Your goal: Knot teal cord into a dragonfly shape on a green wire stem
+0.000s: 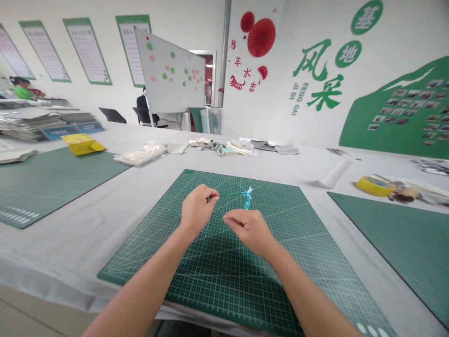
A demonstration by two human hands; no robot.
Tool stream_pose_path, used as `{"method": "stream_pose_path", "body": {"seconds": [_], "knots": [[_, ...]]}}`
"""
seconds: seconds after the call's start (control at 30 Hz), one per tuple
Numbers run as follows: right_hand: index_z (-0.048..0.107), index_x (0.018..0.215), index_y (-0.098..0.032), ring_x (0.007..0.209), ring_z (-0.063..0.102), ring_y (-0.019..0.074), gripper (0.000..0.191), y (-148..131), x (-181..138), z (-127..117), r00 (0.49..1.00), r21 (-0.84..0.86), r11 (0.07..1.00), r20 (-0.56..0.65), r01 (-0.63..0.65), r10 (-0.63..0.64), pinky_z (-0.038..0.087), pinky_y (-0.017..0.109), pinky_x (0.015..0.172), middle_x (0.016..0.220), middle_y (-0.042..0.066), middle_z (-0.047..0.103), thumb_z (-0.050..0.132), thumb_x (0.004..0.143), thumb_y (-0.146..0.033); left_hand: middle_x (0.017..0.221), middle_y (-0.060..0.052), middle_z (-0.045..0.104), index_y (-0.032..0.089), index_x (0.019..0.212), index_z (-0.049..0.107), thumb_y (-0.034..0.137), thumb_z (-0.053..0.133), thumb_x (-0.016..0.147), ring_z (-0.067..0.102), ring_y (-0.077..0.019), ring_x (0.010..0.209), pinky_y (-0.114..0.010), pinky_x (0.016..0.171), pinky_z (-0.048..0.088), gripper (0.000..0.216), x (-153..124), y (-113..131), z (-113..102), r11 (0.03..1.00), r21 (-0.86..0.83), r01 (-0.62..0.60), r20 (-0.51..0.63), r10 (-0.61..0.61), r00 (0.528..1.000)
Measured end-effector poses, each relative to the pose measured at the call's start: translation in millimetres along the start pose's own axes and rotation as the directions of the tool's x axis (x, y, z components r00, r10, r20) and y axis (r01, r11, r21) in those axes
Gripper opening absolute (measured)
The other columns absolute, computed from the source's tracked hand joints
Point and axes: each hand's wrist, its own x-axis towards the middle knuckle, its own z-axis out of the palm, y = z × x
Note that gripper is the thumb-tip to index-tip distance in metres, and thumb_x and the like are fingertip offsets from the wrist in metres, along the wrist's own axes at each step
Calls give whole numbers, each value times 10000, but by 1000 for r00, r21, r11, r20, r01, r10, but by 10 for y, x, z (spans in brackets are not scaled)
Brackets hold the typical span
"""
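Note:
My left hand is closed in a pinch on the end of a thin green stem. At the stem's far end is a small light-blue and white ornament with a curled blue piece hanging below it. My right hand is just nearer to me than the ornament, thumb and fingertips pressed together. Whatever lies between those fingertips, if anything, is too small to make out. Both hands are above a green gridded cutting mat.
More cutting mats lie left and right. Beyond are a plastic-wrapped packet, folded fabric pieces, a yellow box and yellow tape. A person in green sits far left.

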Motion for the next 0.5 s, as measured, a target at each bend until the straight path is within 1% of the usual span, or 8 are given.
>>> {"method": "stream_pose_path", "body": {"seconds": [0.1,0.17,0.27,0.4,0.5], "knots": [[668,832,-223,688,611,122,216,1,-4,-12,999,33,999,-42,-13,15,428,226,656,761,-14,682,464,903,-228,819,-4,633,229,805,673,182,541,833,577,-152,801,-265,683,410,143,-18,20,1,992,96,-79,38,76,996],[674,846,-227,695,616,124,205,9,-1,-32,995,37,999,-91,-23,26,429,227,664,771,-16,690,475,900,-234,828,-9,635,226,818,675,180,531,842,575,-161,829,-272,713,412,153,-20,16,5,980,135,-144,81,134,988],[681,847,-229,680,611,121,191,40,6,-85,982,32,998,-183,-50,55,424,226,654,760,-18,691,496,892,-248,826,-18,634,226,836,684,187,511,860,568,-168,821,-286,729,408,179,-13,3,13,953,163,-255,182,225,957],[685,819,-219,615,567,115,197,130,17,-181,950,37,993,-288,-111,117,405,229,600,723,-12,674,511,881,-287,796,-30,635,233,823,698,206,501,875,560,-172,799,-297,719,407,206,-9,14,14,918,115,-381,316,329,890],[690,788,-208,521,481,104,208,235,25,-252,919,32,984,-352,-177,177,366,234,537,598,-22,596,533,856,-326,793,-31,641,234,813,701,188,511,864,568,-167,807,-295,736,420,202,-14,55,-7,918,0,-397,367,369,854]]}}
